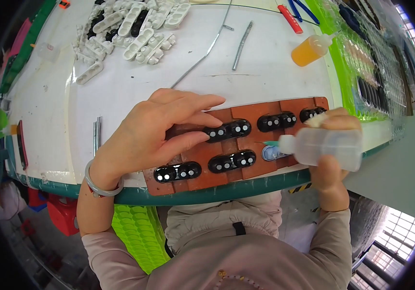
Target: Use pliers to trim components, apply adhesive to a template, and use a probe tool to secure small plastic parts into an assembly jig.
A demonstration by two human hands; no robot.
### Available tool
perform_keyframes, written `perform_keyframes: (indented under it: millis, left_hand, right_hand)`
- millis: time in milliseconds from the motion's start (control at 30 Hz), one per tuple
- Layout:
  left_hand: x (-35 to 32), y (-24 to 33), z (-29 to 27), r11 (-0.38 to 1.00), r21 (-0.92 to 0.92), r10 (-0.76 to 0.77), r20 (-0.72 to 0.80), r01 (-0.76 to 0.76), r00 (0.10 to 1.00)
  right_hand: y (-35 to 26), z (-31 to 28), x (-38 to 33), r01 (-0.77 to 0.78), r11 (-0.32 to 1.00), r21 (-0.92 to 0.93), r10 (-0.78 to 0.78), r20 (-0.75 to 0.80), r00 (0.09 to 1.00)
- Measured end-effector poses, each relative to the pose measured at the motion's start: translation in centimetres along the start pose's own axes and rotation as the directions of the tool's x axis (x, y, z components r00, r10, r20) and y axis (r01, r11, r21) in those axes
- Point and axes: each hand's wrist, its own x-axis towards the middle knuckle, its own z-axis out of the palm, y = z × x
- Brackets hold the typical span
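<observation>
A black piece [227, 131] lies in the upper row of the brown tray [202, 153], at the left grip [157, 125]. Thumb and fingers stand part-open about its left end; whether they press, I cannot tell. The right grip [343, 122] is closed around the clear bottle [330, 149], its green tip [270, 143] pointing left over the tray, near a bluish part [272, 153].

The piece is probably light and stiff; its glossy shell looks slippery and easily marked, so its rounded ends or long sides seem the best hold, away from the silver dots. The bottle looks soft-walled, likely to squirt if gripped hard; hold it lightly mid-body.

The tray's lower-left corner overlaps the green rim [198, 197] of the surface [125, 106], leaving little room nearside. More lies beyond, toward the white shells [144, 41], though a wire [202, 58] crosses there.
</observation>
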Motion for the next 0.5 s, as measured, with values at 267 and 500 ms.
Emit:
perform_keyframes:
  millis: [267, 500]
  left_hand:
    - [0.0, 0.5, -0.2, 1.000, 0.000, 0.002, 0.014, -0.002, 1.000]
    - [0.1, 0.4, -0.1, 1.000, 0.025, 0.013, -0.003, -0.013, 1.000]
  right_hand:
    - [1.3, -2.2, -0.9, -0.104, 0.994, 0.036, 0.109, -0.204, 0.973]
    - [1.6, -2.2, -0.9, -0.039, 0.998, -0.049, 0.033, -0.121, 0.992]
